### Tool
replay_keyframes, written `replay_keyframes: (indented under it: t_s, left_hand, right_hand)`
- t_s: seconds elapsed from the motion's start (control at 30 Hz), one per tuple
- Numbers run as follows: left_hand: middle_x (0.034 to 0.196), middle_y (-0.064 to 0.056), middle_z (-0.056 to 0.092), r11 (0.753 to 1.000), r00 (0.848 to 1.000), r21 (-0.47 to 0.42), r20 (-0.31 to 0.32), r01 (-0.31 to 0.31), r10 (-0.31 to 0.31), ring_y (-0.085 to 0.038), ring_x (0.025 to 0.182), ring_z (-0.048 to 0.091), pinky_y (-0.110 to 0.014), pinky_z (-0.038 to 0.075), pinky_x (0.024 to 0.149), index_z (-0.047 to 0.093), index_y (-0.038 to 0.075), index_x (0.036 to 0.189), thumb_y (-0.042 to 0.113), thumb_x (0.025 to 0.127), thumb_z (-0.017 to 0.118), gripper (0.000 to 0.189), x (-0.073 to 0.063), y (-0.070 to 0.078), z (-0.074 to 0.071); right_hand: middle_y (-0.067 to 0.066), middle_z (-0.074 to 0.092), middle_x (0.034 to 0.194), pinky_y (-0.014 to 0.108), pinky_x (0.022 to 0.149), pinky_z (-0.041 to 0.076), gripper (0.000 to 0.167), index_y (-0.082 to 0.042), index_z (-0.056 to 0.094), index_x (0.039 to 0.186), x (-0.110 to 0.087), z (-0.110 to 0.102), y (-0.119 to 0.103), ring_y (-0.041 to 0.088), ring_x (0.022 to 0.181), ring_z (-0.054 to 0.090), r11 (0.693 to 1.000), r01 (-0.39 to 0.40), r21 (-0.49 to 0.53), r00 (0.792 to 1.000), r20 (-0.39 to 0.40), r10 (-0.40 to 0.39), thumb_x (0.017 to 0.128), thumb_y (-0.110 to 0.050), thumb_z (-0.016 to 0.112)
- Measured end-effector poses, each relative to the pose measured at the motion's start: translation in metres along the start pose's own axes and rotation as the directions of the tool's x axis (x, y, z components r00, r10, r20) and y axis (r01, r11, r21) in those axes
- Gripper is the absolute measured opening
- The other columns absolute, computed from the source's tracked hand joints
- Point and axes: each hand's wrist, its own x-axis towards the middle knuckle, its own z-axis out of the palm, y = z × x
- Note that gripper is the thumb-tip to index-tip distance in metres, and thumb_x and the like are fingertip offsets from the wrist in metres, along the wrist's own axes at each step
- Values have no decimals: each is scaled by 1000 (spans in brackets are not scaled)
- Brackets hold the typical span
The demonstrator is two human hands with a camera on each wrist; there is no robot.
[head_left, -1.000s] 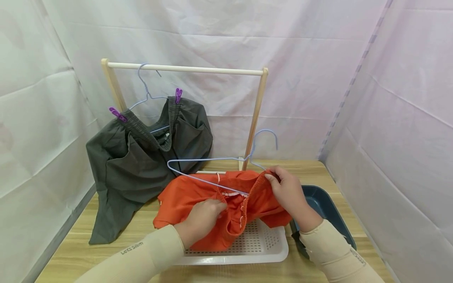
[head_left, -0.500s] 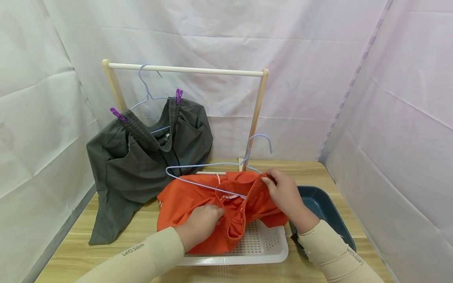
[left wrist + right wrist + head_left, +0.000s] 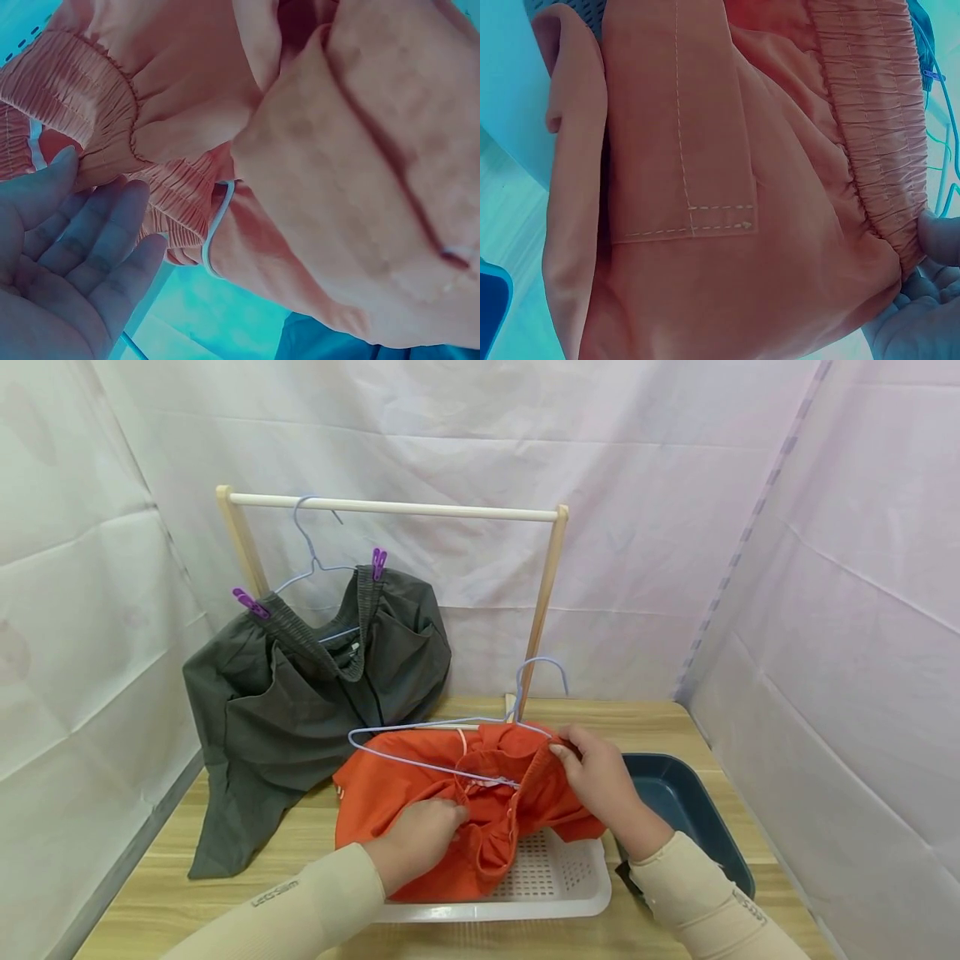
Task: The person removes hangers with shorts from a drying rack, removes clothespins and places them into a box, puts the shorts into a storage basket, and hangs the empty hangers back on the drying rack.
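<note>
Orange elastic-waist pants (image 3: 397,789) lie bunched over a white perforated basket (image 3: 536,906). My left hand (image 3: 420,843) pinches the near side of their waistband (image 3: 112,150) between thumb and fingers. At the right end of the waistband, my right hand (image 3: 603,777) grips the gathered edge (image 3: 877,127). A light-blue wire hanger (image 3: 420,765) has its right end inside the waist opening, close to the right hand. Its left end sticks out above the cloth, and its hook (image 3: 543,659) points up and right. The cloth hides the hanger's right tip.
Behind stands a wooden rack (image 3: 393,508). Dark grey pants (image 3: 300,718) hang there from another blue hanger (image 3: 306,535), with purple clothespins (image 3: 251,603) at the waist. A dark blue tray (image 3: 678,802) lies right of the basket, partly under the right arm. Fabric walls surround the wooden table (image 3: 637,718).
The hanger has sunk lower and shifted left, its hook dropping with it. Both hands have moved slightly left and down, keeping their hold on the orange waistband.
</note>
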Motion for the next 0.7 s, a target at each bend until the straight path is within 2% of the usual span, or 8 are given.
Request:
replay_keyframes:
  t_s: [0.27, 0.57, 0.7]
  left_hand:
    - [80, 3, 64, 1000, 999, -10, -33, -3, 2, -11, 69, 54, -27, 55, 68, 72, 12, 102, 17, 84, 75, 19, -4, -6, -1]
    - [81, 3, 64, 998, 999, -48, -14, 44, -45, -10, 68, 53, -29, 56, 70, 71, 11, 106, 12, 84, 74, 22, -10, -12, -4]
    - [79, 2, 64, 999, 997, -29, -76, 20, -22, -12, 67, 54, -30, 55, 67, 72, 11, 98, 10, 82, 76, 16, -14, -15, -7]
  right_hand:
    - [8, 68, 88, 35, 65, 53, 11, -5, 65, 100, -2, 0, 0, 20, 72, 59, 1000, -6, -4, 1000, 18, 6, 89, -8, 68]
    - [7, 67, 87, 34, 64, 52, 11, -6, 65, 99, -1, 2, -1, 18, 71, 58, 1000, 5, 1, 1000, 28, -5, 89, -8, 68]
    - [6, 67, 86, 32, 63, 50, 10, -7, 65, 99, -1, 3, -1, 17, 70, 56, 1000, 1, 1, 999, 41, -1, 90, -9, 68]
